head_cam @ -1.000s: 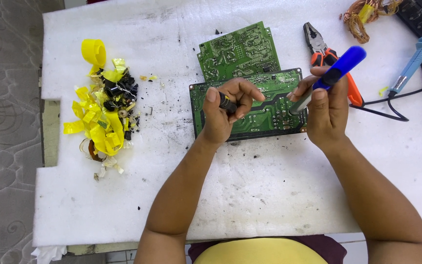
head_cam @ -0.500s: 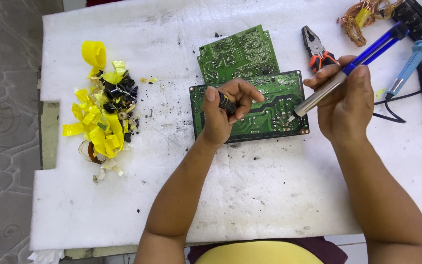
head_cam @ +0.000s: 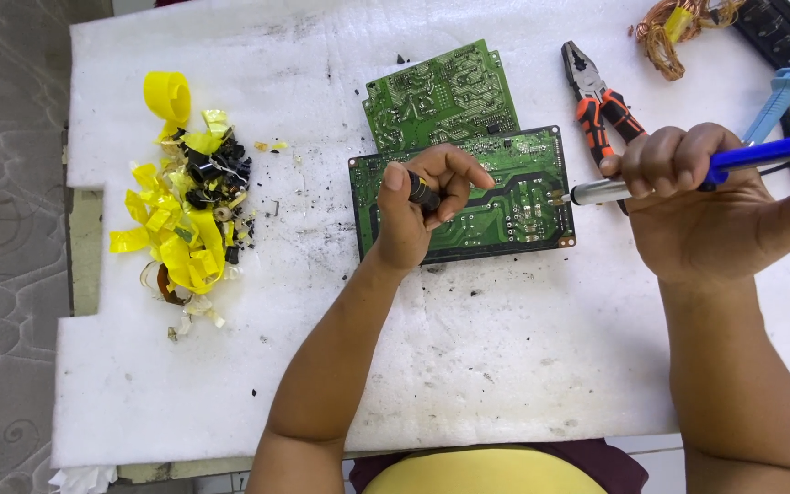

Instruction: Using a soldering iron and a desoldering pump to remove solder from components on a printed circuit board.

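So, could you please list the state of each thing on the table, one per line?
Left hand: shut on a small black part, resting on the front board.
Right hand: shut on the soldering iron, tip at the board's right edge.
Front board: flat, solder side up.
Rear board: flat, partly under the front one.
Pliers: lying closed, untouched.
Yellow tape scraps: piled loose.

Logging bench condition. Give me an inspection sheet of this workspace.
Surface: white foam pad, speckled with dark debris.
Job's things: front circuit board overlapping rear circuit board; blue-handled soldering iron.
Clutter: yellow tape scraps, pliers, copper wire bundle, second blue tool.
Grippers: left hand pinches a small dark tool on the board; right hand grips the iron.
Cables: nothing seen.
Surroundings: grey patterned floor.
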